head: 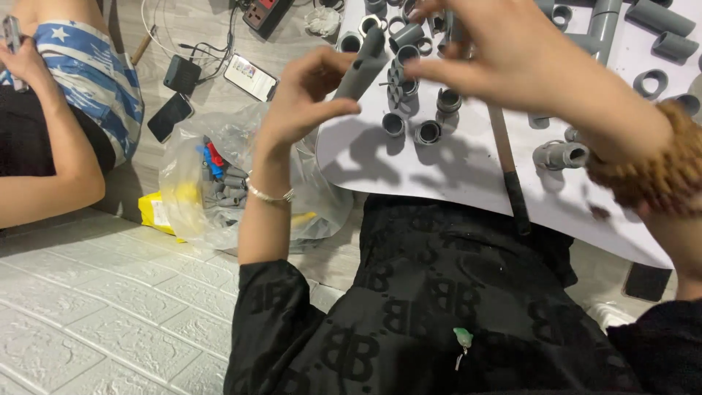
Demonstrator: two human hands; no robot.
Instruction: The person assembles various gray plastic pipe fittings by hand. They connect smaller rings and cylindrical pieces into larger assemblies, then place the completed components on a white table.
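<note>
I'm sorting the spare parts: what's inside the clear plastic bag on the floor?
Inside the bag lie several short grey pipe pieces plus red and blue bits. Something yellow shows through the plastic. The left forearm and the bag's folds hide the rest.

A clear plastic bag [219, 179] of small grey, blue and red parts lies at centre left on the floor, with a yellow packet [155, 212] just beside it. Above it, near the top left, lie two phones [170, 115] [250, 77], a black charger [181, 74] with white cables, and a power strip [263, 13]. A second person's arm [44, 175] rests at the far left. White brick-pattern panel [95, 314] fills the lower left.
</note>
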